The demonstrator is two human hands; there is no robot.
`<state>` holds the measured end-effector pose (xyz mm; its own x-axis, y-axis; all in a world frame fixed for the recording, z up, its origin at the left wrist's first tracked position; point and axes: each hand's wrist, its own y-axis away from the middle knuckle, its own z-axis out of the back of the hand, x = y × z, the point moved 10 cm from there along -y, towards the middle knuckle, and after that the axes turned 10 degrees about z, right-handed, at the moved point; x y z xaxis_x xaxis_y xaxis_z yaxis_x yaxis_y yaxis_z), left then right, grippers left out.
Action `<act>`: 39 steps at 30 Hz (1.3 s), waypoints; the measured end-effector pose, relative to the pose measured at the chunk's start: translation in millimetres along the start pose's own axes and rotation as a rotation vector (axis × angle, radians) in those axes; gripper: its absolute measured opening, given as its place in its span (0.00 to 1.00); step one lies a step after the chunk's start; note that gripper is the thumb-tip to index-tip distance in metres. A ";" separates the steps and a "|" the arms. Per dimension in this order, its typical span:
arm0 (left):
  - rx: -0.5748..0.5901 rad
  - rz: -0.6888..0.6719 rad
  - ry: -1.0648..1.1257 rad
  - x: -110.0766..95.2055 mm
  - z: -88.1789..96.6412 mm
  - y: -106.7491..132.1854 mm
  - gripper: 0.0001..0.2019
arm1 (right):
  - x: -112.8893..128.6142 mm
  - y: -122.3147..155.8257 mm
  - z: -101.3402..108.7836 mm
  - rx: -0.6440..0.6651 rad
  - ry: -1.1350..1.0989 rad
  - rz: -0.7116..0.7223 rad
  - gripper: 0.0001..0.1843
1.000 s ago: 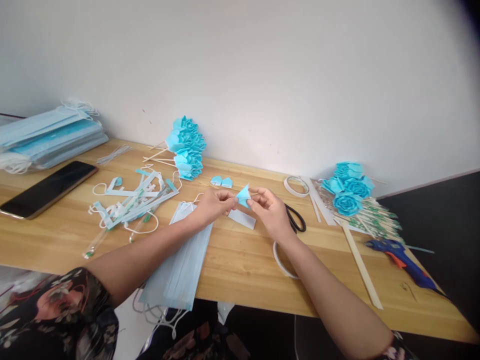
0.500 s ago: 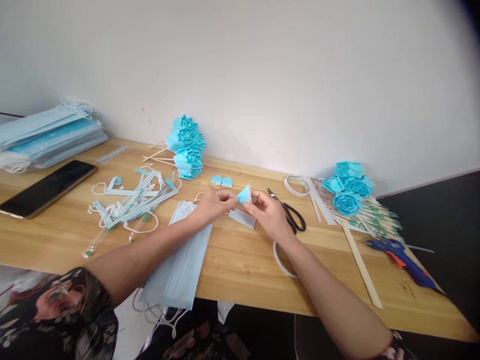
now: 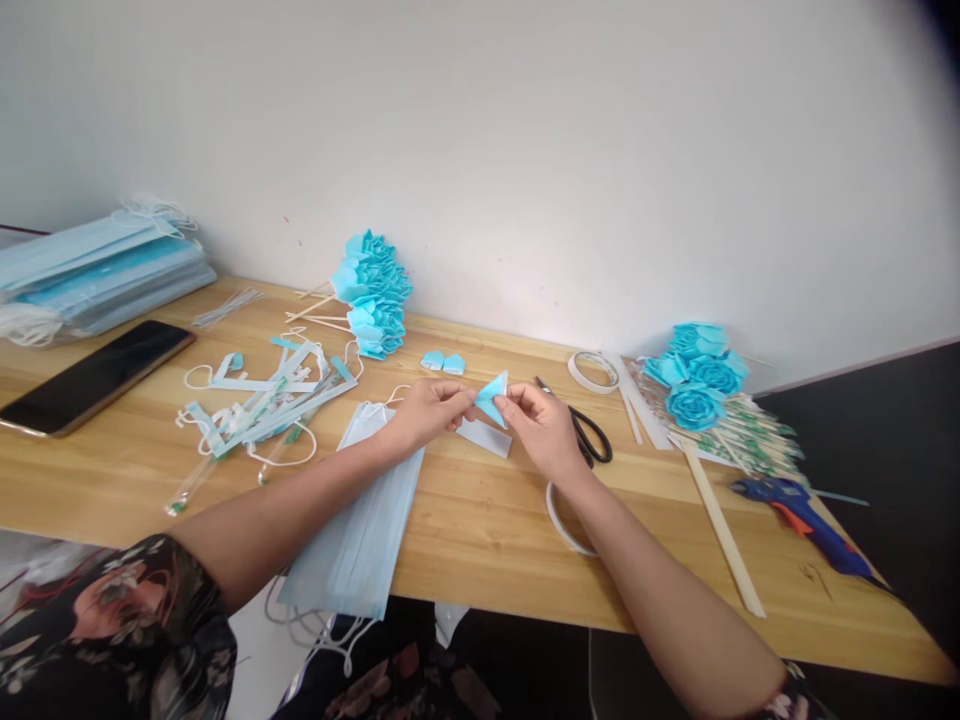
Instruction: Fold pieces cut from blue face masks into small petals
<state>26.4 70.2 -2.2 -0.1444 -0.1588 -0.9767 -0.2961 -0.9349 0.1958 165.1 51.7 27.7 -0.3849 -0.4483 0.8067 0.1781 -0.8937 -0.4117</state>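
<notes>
Here, both hands meet above the middle of the wooden table (image 3: 480, 545). The left hand (image 3: 427, 408) and the right hand (image 3: 541, 425) each pinch a small folded blue piece (image 3: 493, 396) between thumb and fingertips, closed on it from either side, so that it hangs in the air between them, just above a white strip (image 3: 486, 438) that lies flat on the wood.

Under the left forearm a pile of pale blue face masks (image 3: 367, 530) overhangs the near edge of the table. Left of it lies a tangle of cut trimmings and ear loops (image 3: 262, 400), and beyond that a dark phone (image 3: 97, 375), face up with a blank screen, beside a taller stack of masks (image 3: 97, 270).

By the wall, a bundle of blue flowers on sticks (image 3: 375, 295) lies on its side, with two small folded blue pieces (image 3: 443, 362) near it. Black-handled scissors (image 3: 589, 432) sit just beside the right hand, a roll of tape (image 3: 592, 371) behind them, and another tape ring (image 3: 559, 520) partly under the right wrist.

Further right, three blue roses (image 3: 697, 375) rest on green-printed wrapped sticks (image 3: 750, 435) — the print is too small to read. A blue glue gun (image 3: 806, 515) with an orange trigger lies near the far right edge; no writing on it can be made out.
</notes>
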 end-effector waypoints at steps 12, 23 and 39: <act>0.075 -0.065 -0.017 -4.4 -8.0 1.1 0.16 | 2.1 0.9 -7.3 0.058 0.029 0.004 0.13; 0.027 -0.025 0.028 -6.1 -4.8 1.3 0.15 | -8.0 3.1 -23.4 0.177 -0.215 -0.063 0.12; 0.007 -0.101 -0.079 -8.3 2.6 0.3 0.17 | -20.4 3.5 -18.4 0.152 -0.152 -0.086 0.13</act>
<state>25.1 72.1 6.2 -0.1874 -0.0386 -0.9815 -0.3189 -0.9427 0.0979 156.9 57.9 2.0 -0.2656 -0.3572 0.8955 0.2889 -0.9157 -0.2795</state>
